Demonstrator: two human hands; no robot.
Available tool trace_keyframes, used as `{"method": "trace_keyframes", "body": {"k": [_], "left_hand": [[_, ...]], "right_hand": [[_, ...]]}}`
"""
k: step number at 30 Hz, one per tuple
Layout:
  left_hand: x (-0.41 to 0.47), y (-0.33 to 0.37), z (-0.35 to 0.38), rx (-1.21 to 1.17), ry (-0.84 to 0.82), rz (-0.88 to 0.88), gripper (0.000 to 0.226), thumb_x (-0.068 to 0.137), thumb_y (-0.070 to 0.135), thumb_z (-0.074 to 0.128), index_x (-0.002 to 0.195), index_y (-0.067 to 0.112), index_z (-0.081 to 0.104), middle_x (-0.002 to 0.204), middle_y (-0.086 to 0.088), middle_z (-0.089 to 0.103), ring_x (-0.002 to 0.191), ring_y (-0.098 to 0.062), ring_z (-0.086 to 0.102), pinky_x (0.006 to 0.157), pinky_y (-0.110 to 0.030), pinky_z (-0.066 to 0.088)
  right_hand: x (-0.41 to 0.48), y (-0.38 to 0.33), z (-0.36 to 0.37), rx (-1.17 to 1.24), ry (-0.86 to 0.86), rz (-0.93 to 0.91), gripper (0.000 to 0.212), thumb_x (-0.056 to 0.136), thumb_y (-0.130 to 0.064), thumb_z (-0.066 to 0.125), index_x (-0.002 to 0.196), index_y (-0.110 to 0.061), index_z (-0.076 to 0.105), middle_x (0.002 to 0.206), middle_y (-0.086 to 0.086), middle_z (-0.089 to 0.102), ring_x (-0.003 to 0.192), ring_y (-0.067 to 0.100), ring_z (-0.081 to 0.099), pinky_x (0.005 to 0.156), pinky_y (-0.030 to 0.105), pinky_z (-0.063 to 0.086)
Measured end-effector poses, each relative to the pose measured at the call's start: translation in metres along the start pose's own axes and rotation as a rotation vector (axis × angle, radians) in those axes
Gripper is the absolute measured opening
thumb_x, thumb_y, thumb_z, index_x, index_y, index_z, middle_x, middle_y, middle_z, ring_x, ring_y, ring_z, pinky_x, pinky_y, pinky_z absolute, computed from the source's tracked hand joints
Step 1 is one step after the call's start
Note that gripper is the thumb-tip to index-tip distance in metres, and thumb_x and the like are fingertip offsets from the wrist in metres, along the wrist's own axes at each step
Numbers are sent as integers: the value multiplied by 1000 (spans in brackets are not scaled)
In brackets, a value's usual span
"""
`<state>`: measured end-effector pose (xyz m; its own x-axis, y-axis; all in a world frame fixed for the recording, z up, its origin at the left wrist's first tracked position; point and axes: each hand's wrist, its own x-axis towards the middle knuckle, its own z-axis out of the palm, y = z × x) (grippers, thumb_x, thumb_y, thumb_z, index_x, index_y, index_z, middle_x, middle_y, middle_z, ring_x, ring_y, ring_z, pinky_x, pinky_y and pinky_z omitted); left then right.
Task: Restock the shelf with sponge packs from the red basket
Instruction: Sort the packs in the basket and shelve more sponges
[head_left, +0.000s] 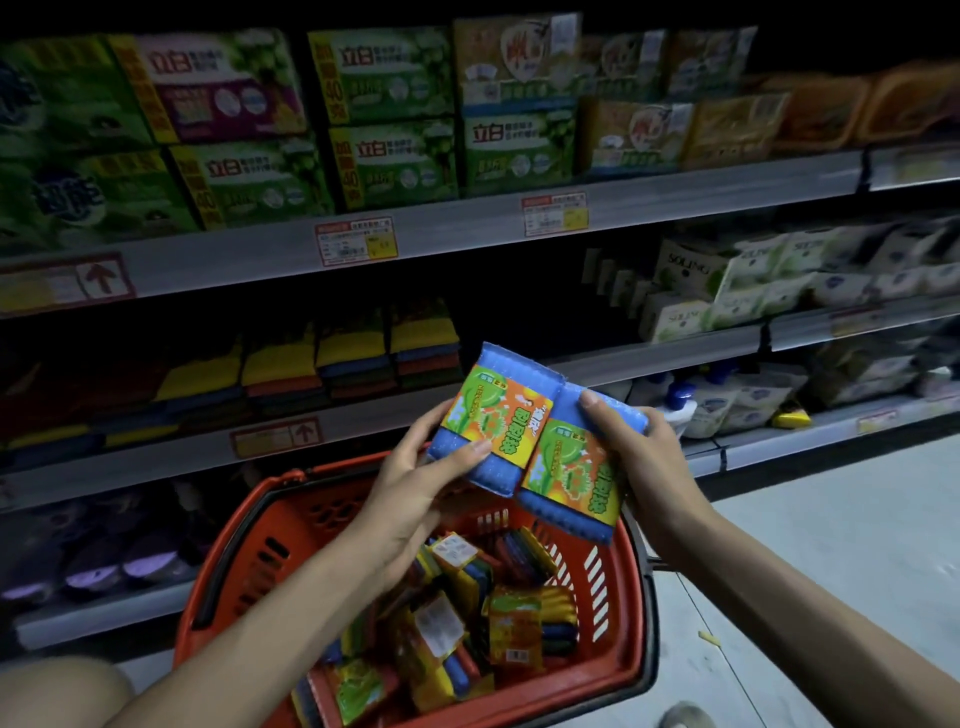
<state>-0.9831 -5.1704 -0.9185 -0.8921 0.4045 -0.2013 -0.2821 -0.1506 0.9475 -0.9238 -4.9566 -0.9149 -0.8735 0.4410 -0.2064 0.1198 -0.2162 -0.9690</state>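
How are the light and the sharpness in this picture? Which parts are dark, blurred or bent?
Head view: dim overall, with the best light on the left pack and right pack. Head view: the top boxes are blurred and their print is hard to read. Head view: the lower left shelves are nearly black. Head view: the wide lens seems to bow the shelf edge. The basket is fairly sharp.
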Motion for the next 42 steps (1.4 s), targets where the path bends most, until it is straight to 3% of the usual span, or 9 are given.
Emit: {"method": "trace_keyframes", "body": {"k": [6, 10, 20, 24, 28, 31, 35, 39, 42], "left_hand": [[16, -6, 10, 30, 136, 41, 61, 77, 26, 86, 132, 41, 62, 119, 5, 74, 111, -15, 69, 87, -36, 55], [28, -6, 17, 46, 251, 69, 48, 75, 35, 88, 117, 43, 65, 120, 6, 68, 112, -11, 64, 84, -35, 52], [54, -4, 37, 34, 374, 132, 67, 50, 56, 92, 108, 42, 62, 114, 4, 74, 107, -15, 69, 98, -52, 54], [60, -5, 41, -26, 406, 147, 68, 51, 47, 94, 109, 30, 62, 109, -1, 76, 101, -17, 73, 94, -51, 57], [68, -6, 55, -119, 412, 147, 36, 81, 23, 84, 109, 18, 63, 114, -9, 71, 101, -19, 72, 90, -49, 60], [77, -9, 64, -62, 434, 147, 35, 74, 36, 84, 104, 25, 69, 107, -4, 74, 101, -19, 72, 93, -50, 58], [89, -12, 71, -2, 465, 195, 32, 83, 27, 82, 112, 23, 70, 97, 10, 73, 84, 3, 66, 69, -9, 52], [102, -9, 77, -16, 554, 243, 30, 84, 11, 81, 109, 16, 67, 92, 7, 73, 76, 1, 71, 61, -11, 52], [112, -5, 78, -30, 594, 237, 30, 82, 8, 82, 105, 14, 64, 96, 1, 74, 88, -11, 73, 72, -20, 58]], "right_hand": [[10, -32, -28, -288, -109, -134, 25, 85, -40, 78, 107, -32, 68, 92, 4, 75, 72, 25, 74, 65, 37, 59], [15, -45, -35, -461, -258, -101, 28, 82, -52, 74, 95, -27, 77, 92, 3, 78, 80, 21, 76, 78, 40, 59], [15, -31, -13, -400, -449, -103, 35, 91, -31, 74, 126, -33, 70, 109, -9, 78, 99, 13, 75, 91, 33, 60], [21, -26, -10, -332, -461, -90, 40, 91, -35, 73, 130, -37, 67, 110, -7, 78, 97, 17, 76, 87, 36, 60], [26, -20, -7, -206, -417, -111, 48, 88, -37, 74, 135, -37, 63, 110, -2, 78, 98, 23, 76, 89, 41, 61], [33, -20, -5, -177, -391, -140, 50, 88, -36, 73, 136, -43, 60, 110, -1, 77, 96, 25, 77, 91, 48, 60], [46, -21, -2, -110, -391, -166, 39, 90, -31, 70, 125, -47, 63, 107, -5, 78, 93, 27, 77, 83, 45, 63], [65, -20, 7, -90, -386, -178, 45, 93, -27, 71, 134, -41, 60, 117, -5, 76, 96, 26, 77, 77, 37, 63], [77, -19, 13, -64, -377, -178, 53, 88, -28, 75, 138, -31, 57, 120, -2, 75, 98, 25, 76, 80, 40, 62]]}}
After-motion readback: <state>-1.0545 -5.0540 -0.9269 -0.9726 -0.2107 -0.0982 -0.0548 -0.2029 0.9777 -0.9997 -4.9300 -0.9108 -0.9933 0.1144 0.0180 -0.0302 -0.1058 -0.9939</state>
